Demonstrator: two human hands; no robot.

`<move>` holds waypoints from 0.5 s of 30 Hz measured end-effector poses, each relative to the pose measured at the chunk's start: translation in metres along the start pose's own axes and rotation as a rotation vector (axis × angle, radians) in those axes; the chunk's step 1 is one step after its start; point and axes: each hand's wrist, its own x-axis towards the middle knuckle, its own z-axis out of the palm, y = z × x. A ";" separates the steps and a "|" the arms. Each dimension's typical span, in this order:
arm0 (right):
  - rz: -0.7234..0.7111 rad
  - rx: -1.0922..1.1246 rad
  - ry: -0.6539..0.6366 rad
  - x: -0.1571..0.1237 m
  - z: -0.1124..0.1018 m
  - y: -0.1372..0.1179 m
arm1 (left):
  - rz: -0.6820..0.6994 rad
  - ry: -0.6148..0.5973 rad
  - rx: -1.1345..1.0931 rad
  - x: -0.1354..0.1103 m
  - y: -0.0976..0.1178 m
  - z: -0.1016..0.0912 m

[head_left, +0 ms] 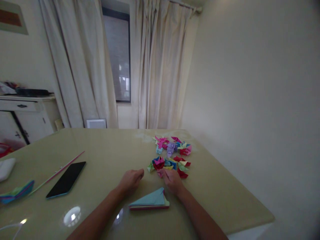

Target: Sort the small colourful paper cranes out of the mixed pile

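Note:
My right hand (173, 181) reaches to the near edge of a pile of folded paper pieces (168, 163), its fingers pinched on a small pink paper piece (160, 173). Some of that piece is hidden by the fingertips. To the left, my left hand (131, 181) is curled into a loose fist just above or on the table; nothing shows in it. Between my forearms lies a stack of folded paper triangles (150, 200), light blue on top with pink and pale green edges below. Behind the pile, a second group of colourful folded paper (172, 147) spreads out.
A black phone (66, 180) lies on the glossy table (112, 146) at left, beside a thin pink and green strip (62, 169). More coloured paper (18, 192) and a white object (6, 168) sit at the far left. A wall (250, 100) borders the table's right side.

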 end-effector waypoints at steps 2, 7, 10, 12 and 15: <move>0.000 -0.054 -0.021 0.000 0.000 0.000 | -0.004 0.005 0.007 0.000 -0.001 0.001; -0.008 -0.103 -0.043 0.001 0.003 0.000 | -0.004 0.010 0.023 0.000 -0.004 0.004; -0.010 -0.080 -0.039 0.000 0.002 0.000 | 0.003 0.011 0.023 0.000 -0.005 0.004; -0.005 -0.063 -0.047 0.000 0.001 0.000 | 0.004 0.016 0.020 0.000 -0.005 0.004; 0.009 -0.048 -0.052 0.001 -0.002 -0.001 | -0.003 0.020 0.014 0.000 -0.004 0.003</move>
